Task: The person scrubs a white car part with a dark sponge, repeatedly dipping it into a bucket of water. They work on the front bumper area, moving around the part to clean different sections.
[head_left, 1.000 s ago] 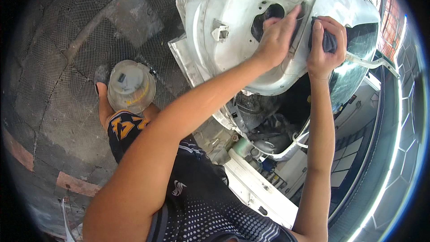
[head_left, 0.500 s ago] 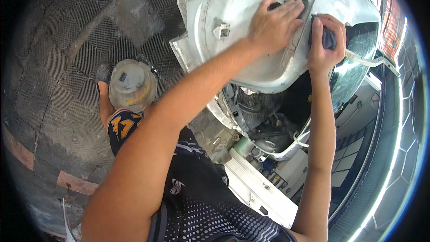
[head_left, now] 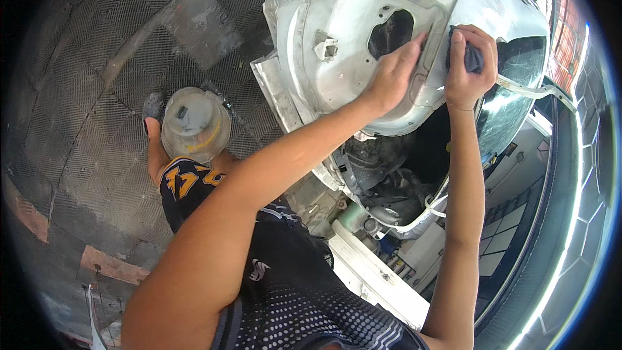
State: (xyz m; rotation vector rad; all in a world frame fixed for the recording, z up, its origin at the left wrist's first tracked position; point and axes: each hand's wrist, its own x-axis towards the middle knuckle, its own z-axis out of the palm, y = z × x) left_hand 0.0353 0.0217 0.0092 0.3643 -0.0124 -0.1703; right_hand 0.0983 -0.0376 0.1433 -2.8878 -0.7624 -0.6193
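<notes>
A silver-white car body panel [head_left: 343, 23], with a ragged hole and worn edges, fills the upper middle. My left hand [head_left: 394, 76] lies along the inner side of its raised edge, fingers stretched out and seen from the side. Whether a thin sheet lies under those fingers is hidden. Just across the edge, my right hand [head_left: 472, 81] closes around a dark grey, cloth-like pad [head_left: 475, 58] and rests it on the outer, rounded surface of the panel. Much of the pad is covered by the fingers.
Below the panel gapes a dark cavity [head_left: 414, 162] with a pale curved rim. A clear plastic bucket [head_left: 194, 123] stands upside down by my foot on the ribbed floor [head_left: 97, 136]. A white panel [head_left: 372, 279] and a green can [head_left: 352, 216] are lower down; window glass [head_left: 515, 97] lies right.
My left hand has slid down and toward me along the panel edge, turned onto its side and uncovered the hole. My right hand has barely moved, still holding the pad.
</notes>
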